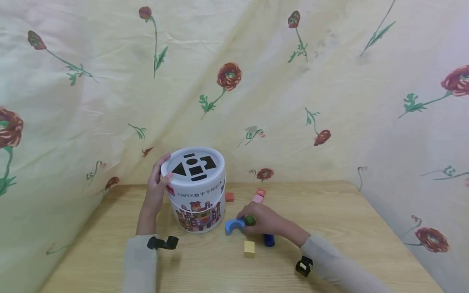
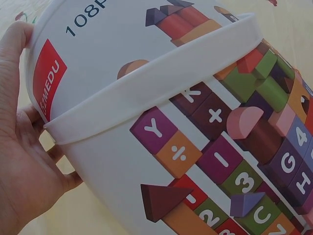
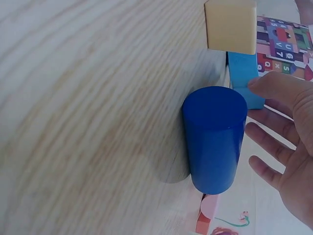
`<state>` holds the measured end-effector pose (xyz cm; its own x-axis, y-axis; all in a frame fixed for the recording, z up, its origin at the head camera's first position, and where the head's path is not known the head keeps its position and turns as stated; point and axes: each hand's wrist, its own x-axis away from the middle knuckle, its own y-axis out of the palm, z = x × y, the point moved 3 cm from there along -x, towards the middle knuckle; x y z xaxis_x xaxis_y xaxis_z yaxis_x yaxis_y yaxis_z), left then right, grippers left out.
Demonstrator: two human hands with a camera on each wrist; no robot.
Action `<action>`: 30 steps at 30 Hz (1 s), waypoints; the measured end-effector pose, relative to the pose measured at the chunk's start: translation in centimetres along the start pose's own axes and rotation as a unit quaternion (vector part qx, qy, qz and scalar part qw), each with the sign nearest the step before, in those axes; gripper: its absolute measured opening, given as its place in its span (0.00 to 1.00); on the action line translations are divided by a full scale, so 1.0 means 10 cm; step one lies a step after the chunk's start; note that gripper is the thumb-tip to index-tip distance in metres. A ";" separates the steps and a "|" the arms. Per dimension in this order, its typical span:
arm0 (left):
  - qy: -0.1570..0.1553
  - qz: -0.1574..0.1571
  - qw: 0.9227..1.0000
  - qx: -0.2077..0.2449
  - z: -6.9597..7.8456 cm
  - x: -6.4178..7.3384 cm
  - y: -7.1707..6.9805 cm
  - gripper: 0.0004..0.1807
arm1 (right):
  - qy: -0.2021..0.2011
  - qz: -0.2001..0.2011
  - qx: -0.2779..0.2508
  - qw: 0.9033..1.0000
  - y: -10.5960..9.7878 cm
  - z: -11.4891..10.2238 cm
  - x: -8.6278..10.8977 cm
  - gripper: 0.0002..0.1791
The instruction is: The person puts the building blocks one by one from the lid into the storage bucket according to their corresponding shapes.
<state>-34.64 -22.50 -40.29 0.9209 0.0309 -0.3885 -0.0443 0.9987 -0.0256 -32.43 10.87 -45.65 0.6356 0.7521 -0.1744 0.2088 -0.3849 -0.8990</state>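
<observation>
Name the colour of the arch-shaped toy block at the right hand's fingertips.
The arch-shaped toy block is light blue, seen best in the head view.

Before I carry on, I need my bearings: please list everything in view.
Bucket: 1, printed white, left of centre
Lid: 1, white, on bucket
Handle: 1, white, across bucket's front
Arch block: 1, light blue, right of bucket
Yellow block: 1, yellow, nearer than arch block
Cylinder: 1, dark blue, right of yellow block
Green block: 1, green, beside arch block
Red blocks: 2, red, beside bucket and farther right
Pink block: 1, pink, by farther red one
Table: 1, wood-coloured, underneath
Floral cloth: 1, cream, behind
Wrist cameras: 2, black, at wrists
Sleeves: 2, grey, forearms
Left hand: 1, bare, gripping bucket
Right hand: 1, bare, at arch block
</observation>
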 end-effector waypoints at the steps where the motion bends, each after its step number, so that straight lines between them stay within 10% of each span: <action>1: -0.001 0.000 1.000 -0.001 0.00 0.00 0.00 0.33 | -0.005 0.006 0.003 1.000 -0.01 -0.01 0.01 0.15; 30: 0.010 -0.006 1.000 -0.006 -0.02 0.00 -0.01 0.32 | 0.017 0.043 0.068 0.997 -0.10 -0.07 0.05 0.14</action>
<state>-34.67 -22.61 -40.48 0.9135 0.0171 -0.4065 -0.0375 0.9984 -0.0422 -31.78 11.25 -44.55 0.6716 0.7004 -0.2417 0.0509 -0.3690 -0.9280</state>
